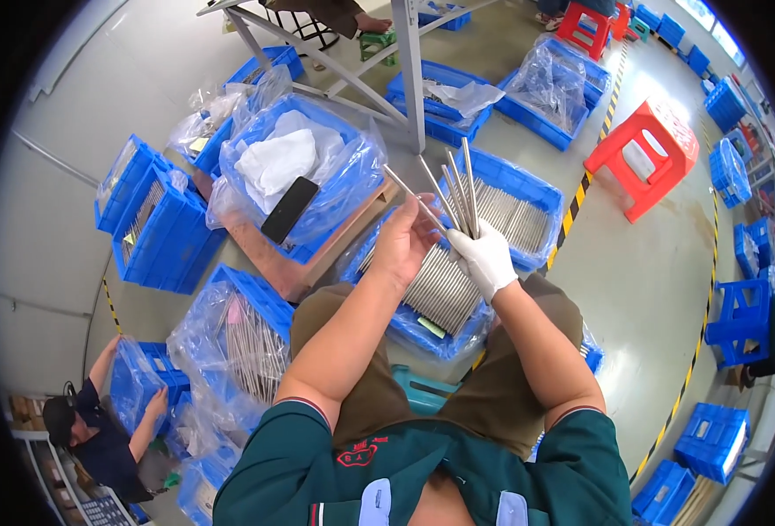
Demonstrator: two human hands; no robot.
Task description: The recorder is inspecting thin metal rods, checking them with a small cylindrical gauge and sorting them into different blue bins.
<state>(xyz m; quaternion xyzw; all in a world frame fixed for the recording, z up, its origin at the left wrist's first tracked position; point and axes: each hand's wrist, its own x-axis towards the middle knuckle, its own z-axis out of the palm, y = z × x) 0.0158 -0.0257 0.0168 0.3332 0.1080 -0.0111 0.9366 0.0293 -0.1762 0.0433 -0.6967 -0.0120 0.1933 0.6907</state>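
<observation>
My right hand (486,261), in a white glove, is closed round the lower ends of several thin metal rods (463,188), which fan out upward. Bare, my left hand (403,241) has its fingers curled about one slanting metal rod (403,188); its lower end reaches the gloved fingers. Beneath both hands is a blue crate (444,346) lined with clear plastic, where a row of similar rods (440,294) lies side by side. Just beyond, another blue crate (552,197) holds more such rods (515,215).
Left of me, a lined blue crate (352,131) on a wooden pallet (269,263) carries white cloth (275,165) and a black phone (290,210). A rod-filled crate (273,302) stands nearer. A red stool (646,158) is at right. Another person (111,447) handles a crate at lower left.
</observation>
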